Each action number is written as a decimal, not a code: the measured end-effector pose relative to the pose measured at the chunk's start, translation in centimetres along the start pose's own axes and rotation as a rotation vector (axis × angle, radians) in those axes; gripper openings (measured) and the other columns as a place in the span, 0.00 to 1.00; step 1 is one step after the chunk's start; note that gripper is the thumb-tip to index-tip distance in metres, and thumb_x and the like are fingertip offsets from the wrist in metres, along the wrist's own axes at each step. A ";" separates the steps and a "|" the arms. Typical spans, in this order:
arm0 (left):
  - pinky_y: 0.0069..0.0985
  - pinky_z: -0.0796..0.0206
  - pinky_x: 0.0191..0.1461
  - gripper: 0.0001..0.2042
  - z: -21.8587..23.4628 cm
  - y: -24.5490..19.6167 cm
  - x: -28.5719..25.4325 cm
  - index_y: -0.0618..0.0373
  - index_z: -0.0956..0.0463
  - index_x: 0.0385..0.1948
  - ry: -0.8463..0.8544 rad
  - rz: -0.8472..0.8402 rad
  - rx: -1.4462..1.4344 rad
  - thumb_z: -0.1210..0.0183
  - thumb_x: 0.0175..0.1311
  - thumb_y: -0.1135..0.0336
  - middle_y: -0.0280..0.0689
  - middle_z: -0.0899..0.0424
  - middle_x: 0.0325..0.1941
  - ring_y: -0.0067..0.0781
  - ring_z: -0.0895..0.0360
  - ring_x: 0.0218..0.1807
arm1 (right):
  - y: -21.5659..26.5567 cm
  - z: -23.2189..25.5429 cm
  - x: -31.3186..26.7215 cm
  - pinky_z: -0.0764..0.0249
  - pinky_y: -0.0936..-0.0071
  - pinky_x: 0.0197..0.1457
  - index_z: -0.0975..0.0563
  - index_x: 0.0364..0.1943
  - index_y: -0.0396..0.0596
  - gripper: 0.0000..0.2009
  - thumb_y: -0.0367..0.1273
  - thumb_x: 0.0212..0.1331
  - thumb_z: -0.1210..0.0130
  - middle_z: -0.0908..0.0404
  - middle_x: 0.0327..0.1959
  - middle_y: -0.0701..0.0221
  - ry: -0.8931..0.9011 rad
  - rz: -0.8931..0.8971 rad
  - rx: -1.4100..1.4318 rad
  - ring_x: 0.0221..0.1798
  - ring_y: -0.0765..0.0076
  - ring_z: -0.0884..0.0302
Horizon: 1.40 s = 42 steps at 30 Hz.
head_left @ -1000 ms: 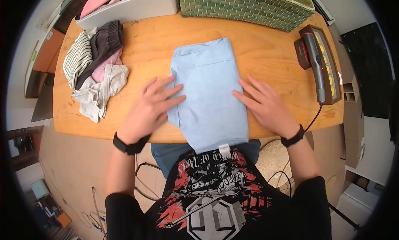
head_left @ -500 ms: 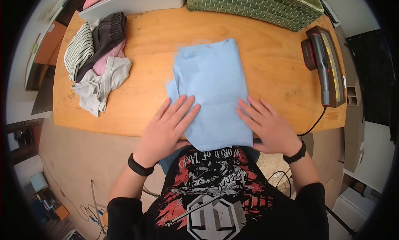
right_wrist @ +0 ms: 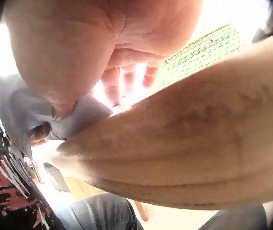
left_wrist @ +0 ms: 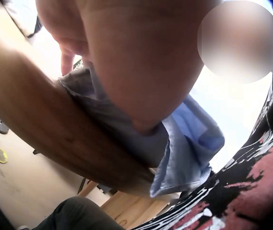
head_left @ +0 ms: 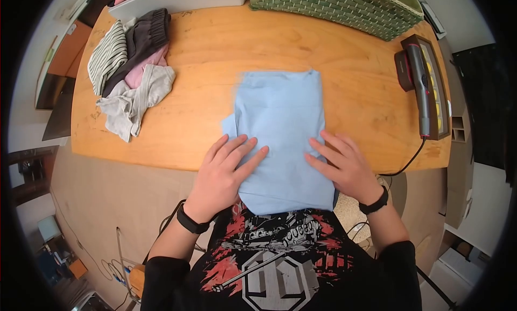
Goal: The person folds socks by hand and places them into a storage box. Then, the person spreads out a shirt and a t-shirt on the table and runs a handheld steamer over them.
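A folded light blue cloth (head_left: 283, 117) lies at the table's front, its near end hanging over the edge against the person's shirt. The left hand (head_left: 223, 171) rests on its left side with fingers spread; the right hand (head_left: 344, 165) rests on its right side, fingers extended. In the left wrist view the blue cloth (left_wrist: 186, 143) droops past the table edge beneath the left hand (left_wrist: 131, 52). From the right wrist, the right hand (right_wrist: 103, 48) shows with its thumb against the cloth (right_wrist: 19, 108).
Striped, dark, pink and grey clothes (head_left: 132, 74) lie in a pile at the left. A white box (head_left: 183, 1) and a green woven basket (head_left: 339, 9) stand along the back. On the right, a corded dark appliance (head_left: 421, 93) lies by a brown case (head_left: 440, 90).
The blue cloth has shifted toward the person, its near end now further over the table edge. Both hands have come nearer the body, and the left hand lies further onto the cloth.
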<state>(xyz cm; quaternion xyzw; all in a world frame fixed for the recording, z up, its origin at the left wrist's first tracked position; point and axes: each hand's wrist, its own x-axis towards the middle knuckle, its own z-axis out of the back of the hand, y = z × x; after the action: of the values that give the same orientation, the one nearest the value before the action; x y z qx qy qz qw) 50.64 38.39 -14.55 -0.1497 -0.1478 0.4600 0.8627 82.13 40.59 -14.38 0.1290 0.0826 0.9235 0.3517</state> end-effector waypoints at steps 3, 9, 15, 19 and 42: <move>0.47 0.40 0.74 0.30 0.3 0.0 -1.2 0.46 0.21 0.62 0.042 -0.029 -0.028 0.42 0.50 0.77 0.37 0.23 0.66 0.42 0.29 0.69 | 0.5 0.5 -0.8 0.29 0.60 0.64 0.17 0.52 0.55 0.19 0.24 0.54 0.42 0.21 0.63 0.72 0.012 0.030 0.071 0.66 0.61 0.26; 0.40 0.33 0.65 0.22 1.0 1.9 -0.1 0.52 0.18 0.53 0.050 -0.004 -0.298 0.41 0.54 0.78 0.38 0.17 0.58 0.47 0.23 0.62 | -0.9 0.5 -0.3 0.27 0.63 0.55 0.17 0.49 0.50 0.15 0.24 0.58 0.45 0.17 0.53 0.65 0.120 -0.250 0.456 0.53 0.56 0.23; 0.16 0.37 0.35 0.04 0.3 4.6 4.7 0.61 0.22 0.41 -0.059 0.471 -0.989 0.40 0.68 0.72 0.27 0.19 0.31 0.12 0.29 0.33 | -3.6 -1.2 3.4 0.27 0.77 0.32 0.20 0.45 0.41 0.10 0.31 0.74 0.51 0.21 0.26 0.75 0.035 -0.731 1.034 0.27 0.81 0.24; 0.17 0.38 0.32 0.08 -0.4 6.3 6.3 0.63 0.22 0.37 0.038 0.563 -1.092 0.43 0.74 0.67 0.21 0.23 0.26 0.09 0.31 0.29 | -3.0 0.5 4.9 0.27 0.80 0.29 0.19 0.42 0.41 0.14 0.38 0.74 0.48 0.20 0.27 0.76 0.082 -0.931 1.077 0.24 0.82 0.25; 0.45 0.41 0.73 0.39 4.4 1.5 7.5 0.61 0.33 0.67 -0.079 -0.022 -0.110 0.28 0.54 0.54 0.49 0.28 0.69 0.56 0.33 0.71 | 1.0 3.1 6.7 0.44 0.50 0.76 0.38 0.74 0.46 0.41 0.50 0.61 0.37 0.42 0.77 0.51 0.026 -0.354 -0.095 0.78 0.40 0.47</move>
<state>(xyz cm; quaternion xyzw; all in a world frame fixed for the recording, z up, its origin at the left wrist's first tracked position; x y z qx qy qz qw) 51.81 46.03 -10.25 -0.1770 -0.2083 0.4471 0.8517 77.59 44.57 -10.01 0.0836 0.0651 0.8517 0.5132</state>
